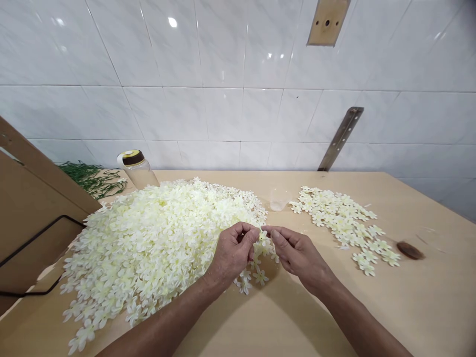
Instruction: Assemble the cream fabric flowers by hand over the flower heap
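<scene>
A small cream artificial flower point(262, 237) is between my two hands, above the table near the right edge of a big heap of loose artificial flowers point(159, 238). My left hand point(235, 250) is closed, thumb and forefinger pinching the flower's left side. From the right, my right hand point(293, 250) is closed in a pinch beside the same flower. Whatever lies between those right fingertips is too small to make out. A few single flowers point(260, 276) lie on the table just below the hands.
A flatter spread of flowers point(336, 215) lies to the right, near a small clear cup point(278, 199) and a dark brown oval object point(409, 250). Behind the heap stand a clear bottle point(141, 171) and green stems point(91, 178). A cardboard panel point(37, 208) leans at left. A tiled wall point(223, 114) closes the back.
</scene>
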A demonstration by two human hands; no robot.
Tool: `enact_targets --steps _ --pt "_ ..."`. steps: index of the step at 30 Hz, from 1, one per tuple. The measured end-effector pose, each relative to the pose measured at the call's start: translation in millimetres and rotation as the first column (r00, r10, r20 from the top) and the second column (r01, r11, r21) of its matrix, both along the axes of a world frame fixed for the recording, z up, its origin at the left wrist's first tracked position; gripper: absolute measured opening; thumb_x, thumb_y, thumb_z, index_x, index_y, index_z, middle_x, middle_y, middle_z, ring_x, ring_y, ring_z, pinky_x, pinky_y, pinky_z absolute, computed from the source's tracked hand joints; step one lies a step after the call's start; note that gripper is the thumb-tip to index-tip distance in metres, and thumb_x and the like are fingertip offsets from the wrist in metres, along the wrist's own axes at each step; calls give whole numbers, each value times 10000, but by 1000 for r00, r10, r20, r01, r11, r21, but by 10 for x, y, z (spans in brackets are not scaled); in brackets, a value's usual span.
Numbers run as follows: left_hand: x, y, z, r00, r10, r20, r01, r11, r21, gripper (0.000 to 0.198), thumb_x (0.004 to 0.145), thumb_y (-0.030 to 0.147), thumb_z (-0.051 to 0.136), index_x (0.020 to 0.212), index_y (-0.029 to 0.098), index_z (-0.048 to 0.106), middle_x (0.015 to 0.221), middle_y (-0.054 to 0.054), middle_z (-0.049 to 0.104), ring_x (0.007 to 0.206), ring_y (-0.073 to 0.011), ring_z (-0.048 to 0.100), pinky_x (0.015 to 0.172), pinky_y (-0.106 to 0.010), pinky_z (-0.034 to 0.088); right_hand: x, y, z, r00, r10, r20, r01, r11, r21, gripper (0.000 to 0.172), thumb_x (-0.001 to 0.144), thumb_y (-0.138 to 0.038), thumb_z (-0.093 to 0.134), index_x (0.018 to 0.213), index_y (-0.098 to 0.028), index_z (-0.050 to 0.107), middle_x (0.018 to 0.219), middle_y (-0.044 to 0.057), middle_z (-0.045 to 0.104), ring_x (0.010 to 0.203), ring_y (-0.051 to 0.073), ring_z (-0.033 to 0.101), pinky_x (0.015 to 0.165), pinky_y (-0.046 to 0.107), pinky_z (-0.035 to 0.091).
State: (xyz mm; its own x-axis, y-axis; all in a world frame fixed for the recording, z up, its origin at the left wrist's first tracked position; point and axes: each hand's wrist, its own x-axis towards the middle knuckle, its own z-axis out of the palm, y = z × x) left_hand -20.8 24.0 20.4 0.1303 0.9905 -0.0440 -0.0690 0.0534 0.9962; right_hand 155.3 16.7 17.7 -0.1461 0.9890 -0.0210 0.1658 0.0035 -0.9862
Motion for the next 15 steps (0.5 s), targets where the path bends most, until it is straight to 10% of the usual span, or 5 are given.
enact_targets --steps 9,15 --pt "32 -85 -8 991 31 -131 -7 984 180 261 875 423 619 805 174 653 498 40 522 450 -94 468 470 -203 381 -17 9 -28 995 36 -90 -45 994 -103 408 791 -566 716 826 -160 706 495 -73 384 412 46 246 403 216 173" --pt "48 -78 15 997 -35 -76 39 998 58 269 859 436 627 803 173 619 454 53 503 391 -82 428 418 -194 375 -14 -9 -25 999 20 -34 -24 995 -99 436 763 -593 725 681 -186 591 417 -87 377 351 64 303 370 210 239"
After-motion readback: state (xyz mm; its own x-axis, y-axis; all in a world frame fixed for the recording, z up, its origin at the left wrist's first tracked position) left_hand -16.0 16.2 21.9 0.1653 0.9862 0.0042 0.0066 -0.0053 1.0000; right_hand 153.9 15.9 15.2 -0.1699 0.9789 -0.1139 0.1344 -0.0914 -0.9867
